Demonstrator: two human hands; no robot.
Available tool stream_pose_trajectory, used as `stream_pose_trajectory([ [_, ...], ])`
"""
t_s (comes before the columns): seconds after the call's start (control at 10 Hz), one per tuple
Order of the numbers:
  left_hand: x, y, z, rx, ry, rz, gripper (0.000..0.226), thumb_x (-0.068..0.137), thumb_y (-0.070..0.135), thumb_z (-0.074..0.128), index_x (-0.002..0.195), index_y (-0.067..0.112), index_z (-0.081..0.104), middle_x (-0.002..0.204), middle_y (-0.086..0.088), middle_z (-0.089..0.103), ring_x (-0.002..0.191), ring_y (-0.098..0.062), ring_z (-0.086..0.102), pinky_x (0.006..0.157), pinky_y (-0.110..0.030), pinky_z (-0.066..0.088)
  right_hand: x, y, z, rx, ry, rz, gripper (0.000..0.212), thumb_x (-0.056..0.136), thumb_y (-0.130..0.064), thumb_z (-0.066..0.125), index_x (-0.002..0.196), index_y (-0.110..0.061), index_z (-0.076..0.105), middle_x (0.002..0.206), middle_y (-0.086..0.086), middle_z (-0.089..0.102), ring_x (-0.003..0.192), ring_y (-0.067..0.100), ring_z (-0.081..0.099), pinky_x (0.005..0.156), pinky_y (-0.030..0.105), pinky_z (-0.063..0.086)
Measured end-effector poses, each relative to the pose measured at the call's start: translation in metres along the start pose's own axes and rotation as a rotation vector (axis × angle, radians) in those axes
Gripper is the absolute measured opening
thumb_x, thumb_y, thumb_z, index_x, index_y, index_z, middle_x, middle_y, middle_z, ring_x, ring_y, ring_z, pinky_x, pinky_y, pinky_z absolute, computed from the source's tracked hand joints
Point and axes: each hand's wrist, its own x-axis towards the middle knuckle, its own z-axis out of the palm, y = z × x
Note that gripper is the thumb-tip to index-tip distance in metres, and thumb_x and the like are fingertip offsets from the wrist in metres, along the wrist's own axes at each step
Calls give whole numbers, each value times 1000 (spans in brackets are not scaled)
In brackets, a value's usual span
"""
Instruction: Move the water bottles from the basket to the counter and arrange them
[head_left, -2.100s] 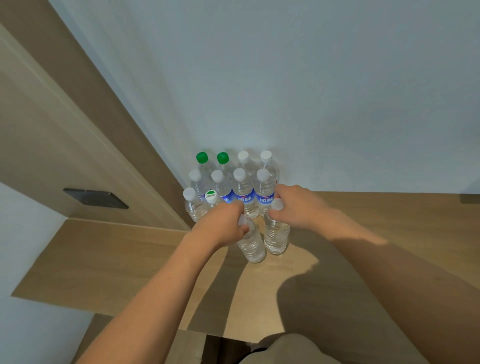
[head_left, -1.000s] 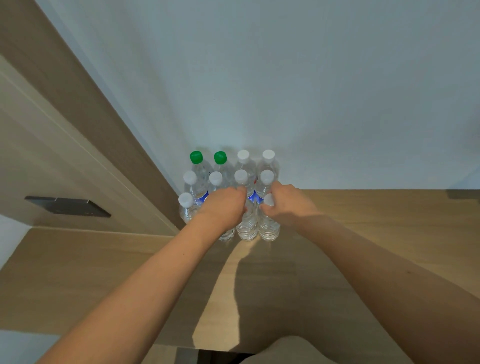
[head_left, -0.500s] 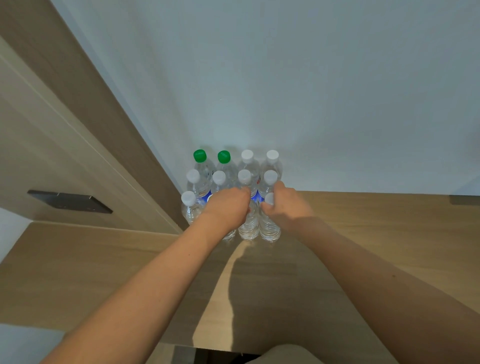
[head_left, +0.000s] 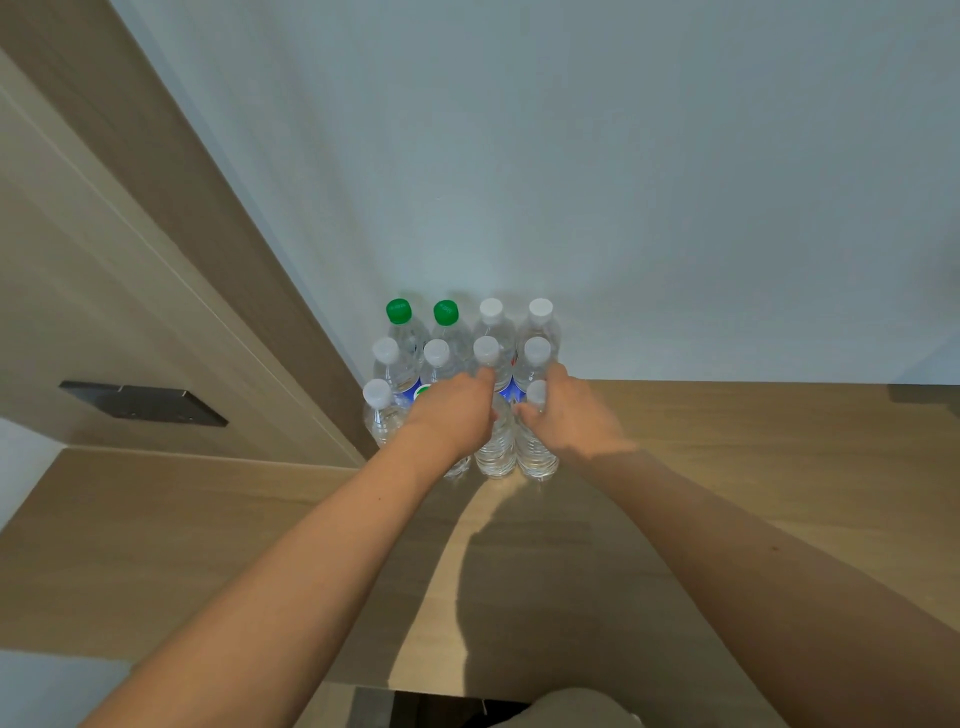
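Two front bottles (head_left: 537, 447), each grasped near its neck by curled fingers (head_left: 524, 411).

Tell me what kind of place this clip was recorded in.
Probably a home or apartment interior: a light wooden counter set against a plain white wall, beside a wood-panelled cabinet. Water bottles stand in the corner.

The clear, glossy plastic water bottles (head_left: 496, 441) have ribbed walls and smooth matt caps, white or green. The light wooden counter (head_left: 727, 467) looks smooth with a soft shine. At the left, the brown wooden panel (head_left: 156, 234) is matt.
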Motion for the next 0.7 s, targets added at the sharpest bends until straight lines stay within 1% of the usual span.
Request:
stream_pose_trajectory([
  [0.1,-5,2,3,29,77,-19,39,97,31,54,127,9,42,110,-11,56,92,-34,62,65,-38,44,-3,1,-1,-39,18,-4,48,92,-45,56,127,-15,45,110,8,65,99,31,62,81,41,52],
  [0.2,-12,1,5,24,127,-15,42,97,34,53,129,9,42,117,-11,52,96,-33,60,65,-36,40,-7,4,-3,-143,76,-38,51,94,-49,54,128,-12,45,116,10,60,102,32,61,75,37,47],
  [0.3,-19,-2,6,37,180,-3,43,97,39,52,128,10,42,120,-10,50,100,-29,56,67,-33,39,-16,8,-5,-281,162,-140,54,94,-48,54,131,-10,44,123,10,51,105,30,56,76,35,42],
  [0.4,-28,-7,10,25,246,-11,45,97,41,50,129,10,44,123,-9,49,103,-27,53,72,-33,43,-21,12,-2,-273,249,-236,55,90,-44,60,132,-10,47,127,9,50,110,29,52,88,36,43],
  [0.5,-35,-10,13,-15,340,-7,43,96,41,52,125,9,49,119,-10,52,99,-28,53,78,-37,46,-25,13,-2,-253,249,-257,60,86,-42,65,133,-8,48,132,10,51,119,31,50,98,40,42],
  [0.6,-42,-15,18,12,416,-18,48,93,43,55,124,7,53,117,-12,55,98,-31,54,79,-41,48,-28,15,0,-241,269,-304,62,86,-41,65,135,-8,48,137,11,51,124,32,48,103,42,41],
  [0.7,-47,-23,17,-4,508,-39,54,91,46,54,125,4,54,121,-14,56,101,-35,56,82,-45,49,-31,12,-6,-178,268,-313,60,88,-39,64,137,-8,46,138,10,50,126,31,48,105,41,40],
])
